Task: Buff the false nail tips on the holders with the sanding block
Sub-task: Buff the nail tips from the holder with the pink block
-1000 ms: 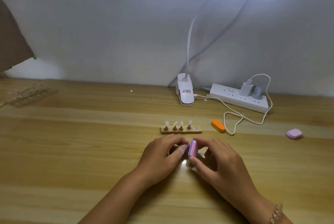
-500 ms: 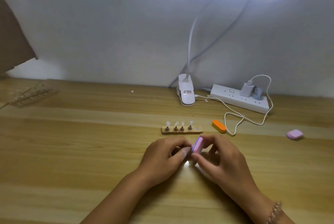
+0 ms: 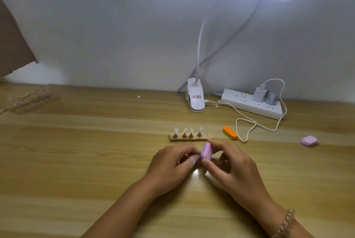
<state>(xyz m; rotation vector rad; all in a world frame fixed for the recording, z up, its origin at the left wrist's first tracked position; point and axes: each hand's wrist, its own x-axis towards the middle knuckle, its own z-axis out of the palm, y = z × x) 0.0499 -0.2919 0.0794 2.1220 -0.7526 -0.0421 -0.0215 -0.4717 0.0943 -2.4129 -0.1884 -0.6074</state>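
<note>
Right hand is pinching the upright pink-and-purple sanding block; left hand is curling just beside it, contents hidden.

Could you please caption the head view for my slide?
Right hand pinches the sanding block beside the left hand, near racked nail tips.

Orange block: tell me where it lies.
Head view, right of centre on the table: the orange block lies just right of the rack, beside the cable loop.
</note>
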